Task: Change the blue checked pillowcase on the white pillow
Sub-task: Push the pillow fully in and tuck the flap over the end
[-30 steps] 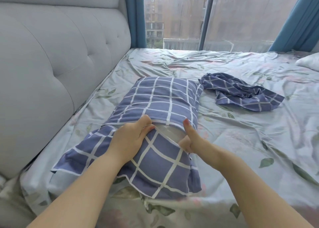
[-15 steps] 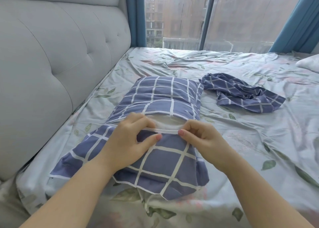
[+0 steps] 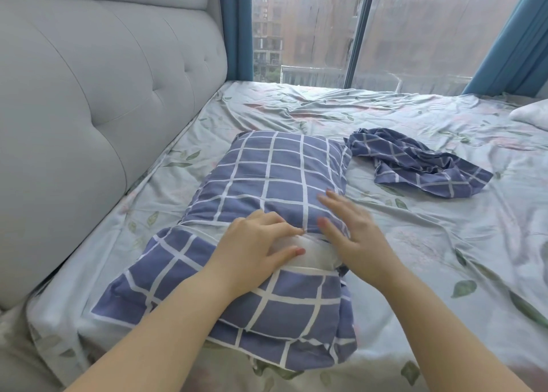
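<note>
A blue checked pillowcase (image 3: 275, 175) covers the white pillow (image 3: 308, 253) on the bed, lengthwise away from me. A strip of white pillow shows in the gap between the case's far part and its near flap (image 3: 278, 311). My left hand (image 3: 255, 249) lies on that gap, fingers curled, tips at the edge of the far fabric; whether it pinches the cloth is unclear. My right hand (image 3: 353, 228) is flat and blurred on the case's right side, fingers spread, holding nothing. A second blue checked pillowcase (image 3: 415, 163) lies crumpled to the right.
A grey tufted headboard (image 3: 89, 110) runs along the left. The bed has a pale leaf-print sheet (image 3: 444, 243), wrinkled. A white pillow corner (image 3: 530, 114) sits at the far right. A window and blue curtains (image 3: 516, 36) stand beyond the bed.
Both hands let go of the flap's edge. My right hand opened and moved forward onto the far part of the case. My left hand shifted forward over the gap, which now shows more white pillow.
</note>
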